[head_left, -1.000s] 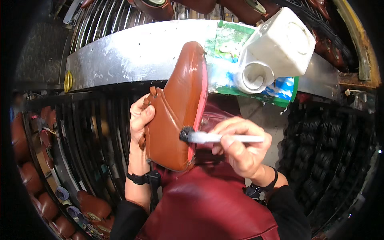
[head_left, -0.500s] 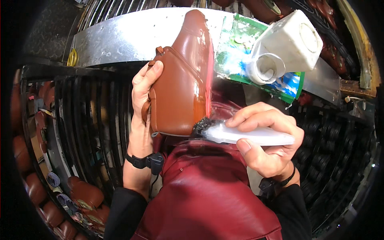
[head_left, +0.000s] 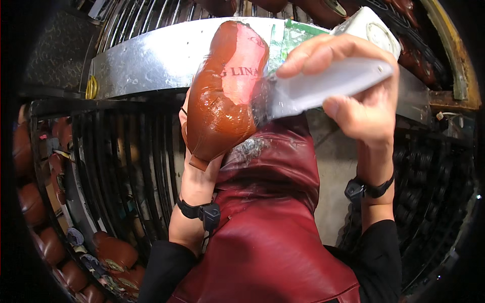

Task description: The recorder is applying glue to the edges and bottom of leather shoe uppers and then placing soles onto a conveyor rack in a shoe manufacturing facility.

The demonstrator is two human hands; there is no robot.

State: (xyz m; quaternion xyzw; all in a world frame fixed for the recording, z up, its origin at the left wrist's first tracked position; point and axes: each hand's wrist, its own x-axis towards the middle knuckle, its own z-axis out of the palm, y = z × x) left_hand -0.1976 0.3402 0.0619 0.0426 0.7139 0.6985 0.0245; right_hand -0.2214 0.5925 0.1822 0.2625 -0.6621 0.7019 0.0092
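Apron: dark red leather, worn on the person's front, nearest the camera.

Left hand: mostly hidden behind the shoe; it appears to grip the shoe from the back and underside, though the fingers cannot be seen clearly. Black wrist strap below it.

Shoe: reddish-brown leather, held raised at chest height, sole face toward the camera, glossy and wet-looking. Judged light, stiff in the sole, softer in the upper, likely slippery or tacky where coated; best held by the uncoated upper or heel.

Right hand: fingers curled tight round a pale brush, bristle end against the shoe's sole.

Bench: metal-topped, behind the shoe, carrying a white container.
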